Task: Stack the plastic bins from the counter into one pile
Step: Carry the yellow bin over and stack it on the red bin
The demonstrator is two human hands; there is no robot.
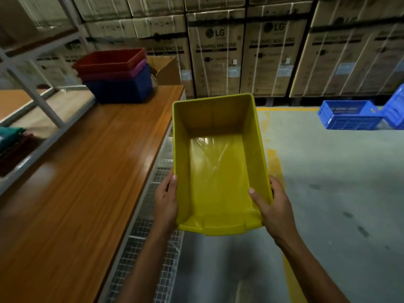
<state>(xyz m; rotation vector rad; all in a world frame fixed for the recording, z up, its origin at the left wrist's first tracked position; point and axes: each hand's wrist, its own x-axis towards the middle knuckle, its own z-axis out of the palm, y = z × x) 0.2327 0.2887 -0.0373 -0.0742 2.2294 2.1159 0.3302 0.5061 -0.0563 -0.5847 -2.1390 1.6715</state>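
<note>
A person holds a yellow bin (218, 162) in the air with both hands, just off the right edge of the worktop (76, 182), above the wire mesh (148, 226) along its side and the grey floor (338, 182). The left hand (166, 200) grips the bin's left wall near the close end, and the right hand (273, 206) grips the right wall opposite. Of the fingers (255, 196) only the thumbs show, hooked over the rim onto the inner faces; the rest are hidden behind the walls. The bin is open side up, with a glare across its bottom. At the far end of the worktop stands a pile of three nested bins: a red bin (109, 60) on top, a purple bin (113, 75) showing only as a band below it, and a blue bin (120, 90) at the bottom. Behind the pile an open box (166, 71) is partly hidden. At the left, folded cloths (13, 145) lie on a rack shelf, cut off by the picture's edge. Blue crates (347, 115) sit on the floor at far right, one of them cut off, before a wall of cartons (218, 55) whose print is mostly blurred.
</note>
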